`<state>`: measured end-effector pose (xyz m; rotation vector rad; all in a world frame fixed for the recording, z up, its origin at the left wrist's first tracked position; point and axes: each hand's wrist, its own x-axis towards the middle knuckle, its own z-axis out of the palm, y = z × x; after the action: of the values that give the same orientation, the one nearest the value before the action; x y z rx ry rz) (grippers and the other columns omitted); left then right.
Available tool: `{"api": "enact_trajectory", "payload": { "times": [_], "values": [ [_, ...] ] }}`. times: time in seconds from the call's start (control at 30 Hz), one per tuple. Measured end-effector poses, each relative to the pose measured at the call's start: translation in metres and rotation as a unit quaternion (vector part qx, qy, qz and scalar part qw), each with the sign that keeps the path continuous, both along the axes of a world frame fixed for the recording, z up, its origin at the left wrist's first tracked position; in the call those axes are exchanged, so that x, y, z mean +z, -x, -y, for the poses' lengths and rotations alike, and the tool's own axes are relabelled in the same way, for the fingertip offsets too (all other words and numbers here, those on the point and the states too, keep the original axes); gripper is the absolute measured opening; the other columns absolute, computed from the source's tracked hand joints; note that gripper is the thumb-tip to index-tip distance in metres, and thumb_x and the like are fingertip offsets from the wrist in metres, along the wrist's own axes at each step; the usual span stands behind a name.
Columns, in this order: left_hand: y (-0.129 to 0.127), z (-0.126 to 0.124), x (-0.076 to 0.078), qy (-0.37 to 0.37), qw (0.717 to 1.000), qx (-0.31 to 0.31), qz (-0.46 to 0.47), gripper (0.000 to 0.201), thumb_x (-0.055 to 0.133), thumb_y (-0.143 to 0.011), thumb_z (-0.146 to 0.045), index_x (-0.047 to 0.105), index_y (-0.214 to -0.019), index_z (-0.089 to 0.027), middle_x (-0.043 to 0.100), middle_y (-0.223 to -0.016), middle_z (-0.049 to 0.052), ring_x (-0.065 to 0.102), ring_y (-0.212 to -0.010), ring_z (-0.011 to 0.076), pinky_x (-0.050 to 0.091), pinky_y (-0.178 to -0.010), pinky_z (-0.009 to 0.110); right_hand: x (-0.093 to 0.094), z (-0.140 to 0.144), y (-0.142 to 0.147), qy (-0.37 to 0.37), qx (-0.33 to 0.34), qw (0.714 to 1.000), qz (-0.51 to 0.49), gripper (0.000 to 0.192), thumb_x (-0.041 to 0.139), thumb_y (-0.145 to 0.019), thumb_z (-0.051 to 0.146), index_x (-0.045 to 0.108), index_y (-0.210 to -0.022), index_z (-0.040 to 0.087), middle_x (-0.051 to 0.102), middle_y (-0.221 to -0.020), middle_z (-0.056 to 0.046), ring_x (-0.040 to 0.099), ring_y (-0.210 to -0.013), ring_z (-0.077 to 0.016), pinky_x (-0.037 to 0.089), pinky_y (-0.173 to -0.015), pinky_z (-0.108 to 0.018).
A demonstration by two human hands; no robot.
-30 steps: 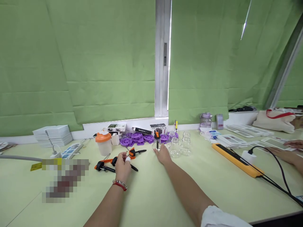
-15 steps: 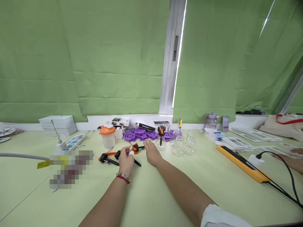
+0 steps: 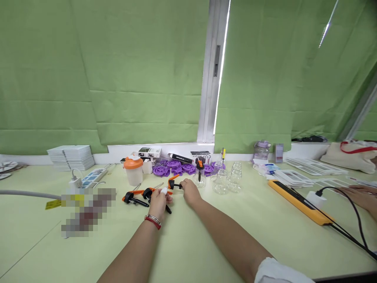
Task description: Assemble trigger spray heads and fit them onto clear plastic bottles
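My right hand [image 3: 191, 192] pinches the short black stem of an orange-and-black spray head [image 3: 171, 184], which is lifted with its orange lever up. Just left of it is my left hand [image 3: 158, 204], its fingers curled; a small white piece [image 3: 164, 190] shows at the thumb. What those fingers grip is hidden. Under and beside the left hand lie more spray heads, one [image 3: 147, 193] partly covered and another [image 3: 129, 197] further left, with thin metal-looking tubes. A similar head [image 3: 200, 165] stands in a glass flask [image 3: 199, 181] behind my right hand.
Clear glass flasks [image 3: 220, 184] stand to the right. Behind are purple spools [image 3: 173, 167], small boxes [image 3: 149, 152] and an orange-lidded cup [image 3: 134, 171]. A yellow power strip [image 3: 300, 202] with cables lies right; another person's hand [image 3: 361, 198] is at the edge. White stacks [image 3: 70, 157] stand left.
My right hand has closed from flat fingers to a pinch on the spray head's stem. That head has tipped up off the table. My left hand has shifted slightly lower.
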<state>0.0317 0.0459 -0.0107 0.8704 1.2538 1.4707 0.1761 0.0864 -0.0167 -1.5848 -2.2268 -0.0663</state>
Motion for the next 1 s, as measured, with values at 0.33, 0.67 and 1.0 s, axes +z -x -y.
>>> {"api": "enact_trajectory", "payload": {
  "times": [0.33, 0.67, 1.0],
  "values": [
    [-0.009, 0.015, 0.006, -0.015, 0.988, -0.148, -0.049, 0.036, 0.062, -0.071, -0.045, 0.05, -0.091, -0.017, 0.047, -0.056, -0.007, 0.047, -0.036, 0.0089, 0.03, -0.034, 0.019, -0.002, 0.054, -0.036, -0.109, 0.108, 0.986, -0.068, 0.031, 0.052, -0.086, 0.024, 0.055, -0.117, 0.019, 0.056, -0.115, -0.011, 0.048, -0.11, -0.0224, 0.039, -0.093, -0.035],
    [-0.006, 0.01, 0.008, -0.038, 0.999, -0.023, -0.008, 0.031, 0.057, -0.07, -0.046, 0.045, -0.076, -0.019, 0.041, -0.051, -0.009, 0.042, -0.035, 0.0072, 0.024, -0.033, 0.018, -0.012, 0.024, -0.133, -0.139, -0.311, 0.907, -0.249, 0.085, 0.064, -0.071, 0.047, 0.027, -0.137, 0.009, 0.041, -0.135, -0.02, 0.037, -0.123, -0.0334, 0.033, -0.1, -0.042],
    [-0.007, 0.013, 0.009, -0.068, 0.995, -0.057, 0.036, 0.032, 0.053, -0.073, -0.05, 0.042, -0.071, -0.02, 0.048, -0.051, -0.006, 0.048, -0.036, 0.0115, 0.032, -0.034, 0.022, -0.014, 0.029, -0.134, -0.001, -0.355, 0.907, -0.228, 0.069, 0.064, -0.064, 0.05, 0.051, -0.12, 0.012, 0.052, -0.122, -0.019, 0.047, -0.114, -0.0336, 0.04, -0.09, -0.042]
  ]
}}
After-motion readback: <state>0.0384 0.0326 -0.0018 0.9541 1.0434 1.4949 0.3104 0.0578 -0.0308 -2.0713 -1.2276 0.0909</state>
